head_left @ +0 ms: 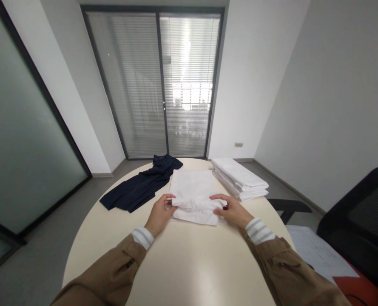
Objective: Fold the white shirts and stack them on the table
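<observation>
A white cloth (195, 185), flat and partly folded, lies on the table in front of me. Its near part is gathered in a soft fold running from side to side. My left hand (160, 212) pinches the left end of that fold between thumb and fingers. At the right end, my right hand (235, 210) grips the fold in the same way. A layer of the white cloth lies flat below the fold, nearer to me. What garment or linen it is, I cannot tell.
A stack of folded white cloths (240, 178) sits at the table's back right. Dark navy clothing (144, 182) lies loosely at the back left. The round cream table (176, 267) has a curved edge. To the right stand a black chair (361, 221) and papers (319, 250).
</observation>
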{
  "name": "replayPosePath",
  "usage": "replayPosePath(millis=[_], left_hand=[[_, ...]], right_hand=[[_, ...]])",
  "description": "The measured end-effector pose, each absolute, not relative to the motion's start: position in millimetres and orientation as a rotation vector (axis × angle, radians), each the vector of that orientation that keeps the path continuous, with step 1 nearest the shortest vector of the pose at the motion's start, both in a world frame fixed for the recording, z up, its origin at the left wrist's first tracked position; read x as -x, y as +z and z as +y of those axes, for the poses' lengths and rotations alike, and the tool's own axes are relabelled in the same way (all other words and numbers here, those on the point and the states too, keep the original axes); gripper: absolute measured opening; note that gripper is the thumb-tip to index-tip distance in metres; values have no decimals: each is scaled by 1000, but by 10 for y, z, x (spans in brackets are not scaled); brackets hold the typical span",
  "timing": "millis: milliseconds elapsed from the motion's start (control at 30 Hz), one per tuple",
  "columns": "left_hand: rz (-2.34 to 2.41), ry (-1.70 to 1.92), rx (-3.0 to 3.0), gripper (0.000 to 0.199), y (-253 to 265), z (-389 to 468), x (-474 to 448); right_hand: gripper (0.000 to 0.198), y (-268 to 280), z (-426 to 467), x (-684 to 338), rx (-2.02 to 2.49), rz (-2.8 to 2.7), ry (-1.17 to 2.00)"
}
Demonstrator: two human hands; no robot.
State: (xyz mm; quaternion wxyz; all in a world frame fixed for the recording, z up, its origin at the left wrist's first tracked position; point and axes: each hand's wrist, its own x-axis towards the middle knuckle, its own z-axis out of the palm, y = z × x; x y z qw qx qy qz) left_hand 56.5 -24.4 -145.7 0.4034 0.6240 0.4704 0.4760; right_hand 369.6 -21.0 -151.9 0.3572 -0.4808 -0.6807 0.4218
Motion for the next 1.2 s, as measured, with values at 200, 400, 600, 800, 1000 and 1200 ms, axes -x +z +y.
replayPosePath(millis=[200, 400, 600, 800, 1000, 1200], left_hand=[[1156, 1344, -1555, 23, -1482, -158, -608], [1131, 1409, -1667, 16, -1449, -129, -608], [1118, 1448, -1652, 17, -1450, -92, -615], [1207, 1414, -1937, 14, -1506, -88, -555], [1502, 1174, -2538, 31, -1408, -214, -523], [1435, 948, -2751, 32, -1367, -273, -567]], right_hand=[[45, -1463, -186, -3644, 1183, -1674, 767], [32, -1374, -249, -3614, 1224, -1770, 302], [34, -1420, -226, -3568, 1284, -1676, 368], [15, -1390, -247, -3566, 1259, -1880, 64], [20, -1285, -373, -3523, 1338, -2103, -338], [36, -1248, -447, -3382, 1317, -2311, -317]])
